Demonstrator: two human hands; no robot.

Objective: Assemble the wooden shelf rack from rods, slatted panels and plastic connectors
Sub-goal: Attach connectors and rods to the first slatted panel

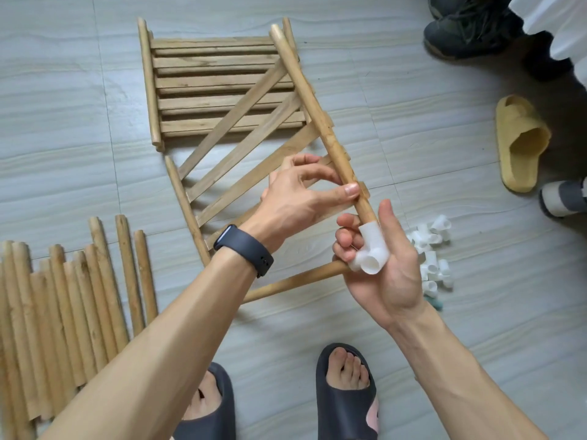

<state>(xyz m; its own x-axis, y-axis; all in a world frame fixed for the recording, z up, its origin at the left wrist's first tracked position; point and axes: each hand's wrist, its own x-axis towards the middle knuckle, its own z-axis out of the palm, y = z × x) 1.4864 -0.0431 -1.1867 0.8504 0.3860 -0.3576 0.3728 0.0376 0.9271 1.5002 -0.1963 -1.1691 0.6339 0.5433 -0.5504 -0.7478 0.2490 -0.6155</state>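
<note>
- We grip the raised panel (pixel 251 166) by its right side rod (pixel 311 103). Our left hand (pixel 301 198) has its fingers curled round the rod and the thumb pressed along it, just far of the rod's near end.
- That near end sits inside the white connector (pixel 371 246). Our right hand (pixel 387 271) holds the connector, with the fingers wrapped over its left side and the palm behind it.
- The rod's long axis runs from far centre down to near right, straight into the connector, so we judge any seating push must follow that line, right hand toward left.
- A second rod (pixel 292 282) leaves the connector's side socket toward the near left. A third socket gapes toward us, unfilled.
- The loose rods (pixel 63 296) lie on the floor (pixel 476 154) at near left, closer to our left hand. The spare connectors (pixel 432 249) are piled just right of our right hand.
- A flat panel (pixel 216 81) lies farther off, partly under the raised one.
</note>
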